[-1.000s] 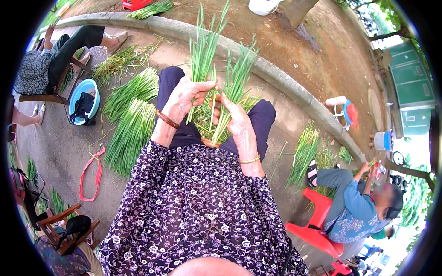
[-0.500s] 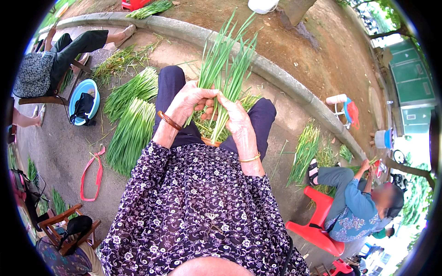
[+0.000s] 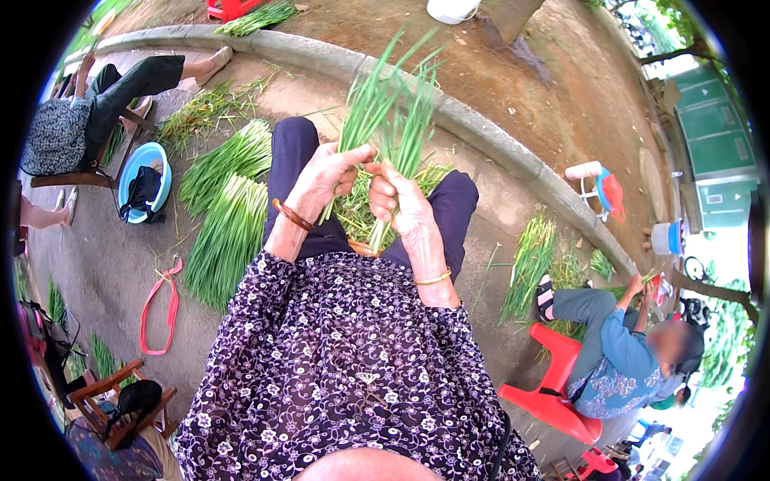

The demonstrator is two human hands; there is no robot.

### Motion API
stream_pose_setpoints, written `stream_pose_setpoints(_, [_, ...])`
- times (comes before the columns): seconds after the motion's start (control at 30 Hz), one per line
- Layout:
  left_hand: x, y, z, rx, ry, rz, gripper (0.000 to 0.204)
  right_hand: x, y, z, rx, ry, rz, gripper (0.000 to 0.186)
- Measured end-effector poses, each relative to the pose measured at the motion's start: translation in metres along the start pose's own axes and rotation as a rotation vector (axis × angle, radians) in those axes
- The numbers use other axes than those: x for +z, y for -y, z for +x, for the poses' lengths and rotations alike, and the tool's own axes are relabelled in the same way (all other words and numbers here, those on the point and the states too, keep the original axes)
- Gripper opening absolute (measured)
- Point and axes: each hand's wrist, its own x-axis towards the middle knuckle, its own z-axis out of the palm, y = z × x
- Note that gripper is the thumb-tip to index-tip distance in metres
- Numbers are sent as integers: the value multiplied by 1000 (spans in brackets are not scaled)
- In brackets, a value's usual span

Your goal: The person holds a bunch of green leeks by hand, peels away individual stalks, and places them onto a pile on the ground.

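Above my lap, my left hand is closed round a bunch of garlic chives, their long green leaves fanning away from me. My right hand grips another bunch, its lower ends showing below the fist. The two thumbs and fingertips are close together between the bunches. Between my knees sits a basket with an orange-brown rim, holding loose green and yellowed leaves. To the left of my leg, two big piles of chives, a nearer one and a farther one, lie on the pavement.
A blue basin with a black bag and a red strap loop lie left. Yellowed leaf scraps are scattered farther off. A curb curves ahead. At right, a person sits on a red stool near more chives.
My hands have drawn slightly apart, and the two bunches are separated more. The right fingers have curled in more, and the leaf tips have swayed.
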Motion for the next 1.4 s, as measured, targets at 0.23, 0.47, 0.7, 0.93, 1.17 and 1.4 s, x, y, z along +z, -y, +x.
stream_pose_setpoints(0.23, [-13,15,15,-23,55,-302,25,-10,4,3,-153,-35,76,21])
stream_pose_setpoints(0.47, [-12,20,18,-29,103,-398,24,12,-5,-2,-158,-242,-188,14])
stream_pose_setpoints(0.7, [-8,30,20,44,99,-313,29,22,-16,-2,-189,-234,-298,15])
stream_pose_setpoints(0.93, [-6,22,13,100,-79,-257,30,7,-11,0,-245,-191,-198,14])
stream_pose_setpoints(1.17, [-3,20,-18,137,-76,-117,22,8,-8,1,-265,-222,-124,12])
stream_pose_setpoints(1.4, [10,23,-35,40,-23,-77,13,8,-6,4,-237,-205,-47,12])
